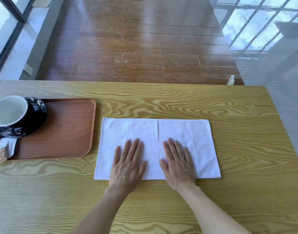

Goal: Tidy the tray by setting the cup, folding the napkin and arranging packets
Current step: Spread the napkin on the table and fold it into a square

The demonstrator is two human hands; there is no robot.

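Observation:
A white napkin (144, 130) lies flat on the wooden table, folded into a wide rectangle with a crease down its middle. My left hand (128, 164) and my right hand (177, 164) press palm-down on its near half, fingers spread, one on each side of the crease. To the left sits a brown tray (68, 129). A black cup (18, 115) with a white inside stands upright on the tray's far left corner. Packets (4, 149), white and brown, lie at the tray's near left corner, partly cut off by the frame edge.
The yellow wood-grain table (161, 102) ends at its far edge, with dark wooden floor beyond. A small clear bottle (231, 80) stands on the floor past the far right edge. Glass panels flank the floor on both sides.

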